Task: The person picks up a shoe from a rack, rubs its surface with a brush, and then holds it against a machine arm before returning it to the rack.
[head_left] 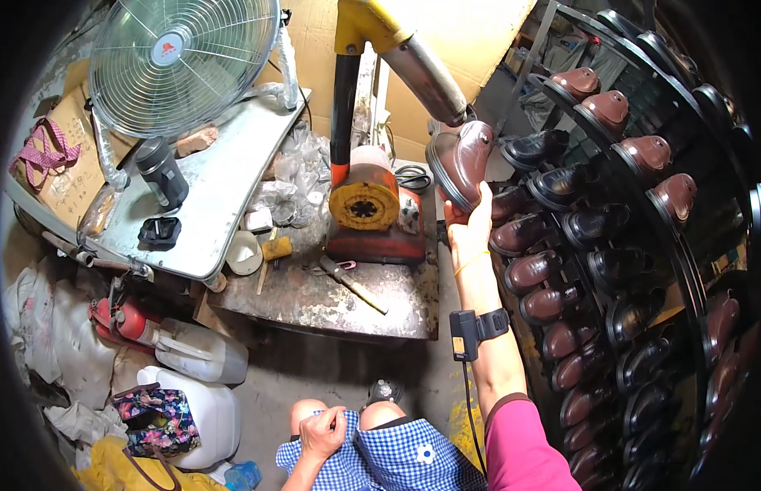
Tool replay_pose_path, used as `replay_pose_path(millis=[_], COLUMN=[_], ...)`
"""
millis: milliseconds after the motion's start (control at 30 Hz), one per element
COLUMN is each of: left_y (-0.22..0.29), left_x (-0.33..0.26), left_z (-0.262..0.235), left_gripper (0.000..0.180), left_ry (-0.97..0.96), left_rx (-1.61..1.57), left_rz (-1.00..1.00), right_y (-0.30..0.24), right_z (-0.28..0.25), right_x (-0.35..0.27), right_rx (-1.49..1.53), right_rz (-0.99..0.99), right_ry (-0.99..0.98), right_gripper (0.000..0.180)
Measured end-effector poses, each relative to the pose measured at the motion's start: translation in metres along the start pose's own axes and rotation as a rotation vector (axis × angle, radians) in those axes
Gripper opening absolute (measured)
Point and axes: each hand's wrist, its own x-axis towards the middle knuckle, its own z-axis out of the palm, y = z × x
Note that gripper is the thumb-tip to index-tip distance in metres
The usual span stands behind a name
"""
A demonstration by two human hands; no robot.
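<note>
My right hand (pixel 470 225) is raised and grips a brown leather shoe (pixel 464 159) from below. The shoe's sole side faces a grey metal pipe (pixel 425 78) that slants down from a yellow fitting. My left hand (pixel 323 434) rests in my lap and pinches the blue checked cloth (pixel 397 458) over my knees. A small black device (pixel 472 331) is strapped around my right wrist.
A curved black rack (pixel 691 270) on the right carries several brown and black shoes. An orange machine (pixel 372 209) stands on a worn bench (pixel 331 299) with a tool lying on it. A fan (pixel 180 61), a dark flask (pixel 161 172), white jugs (pixel 196 352) and a floral bag (pixel 155 421) are on the left.
</note>
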Motion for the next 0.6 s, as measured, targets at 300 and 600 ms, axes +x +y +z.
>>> replay_pose_path(millis=[300,600], left_y=[0.006,0.008], left_x=[0.006,0.005], left_z=[0.010,0.006], left_gripper=[0.006,0.007], left_ry=[-0.013,-0.006], left_rx=[0.003,0.033], left_rz=[0.054,0.051], right_y=[-0.002,-0.003], right_z=[0.017,0.026], right_x=[0.022,0.016], right_rx=[0.023,-0.032], right_rz=[-0.008,-0.023], right_ry=[-0.057,-0.060], right_gripper=[0.042,0.041])
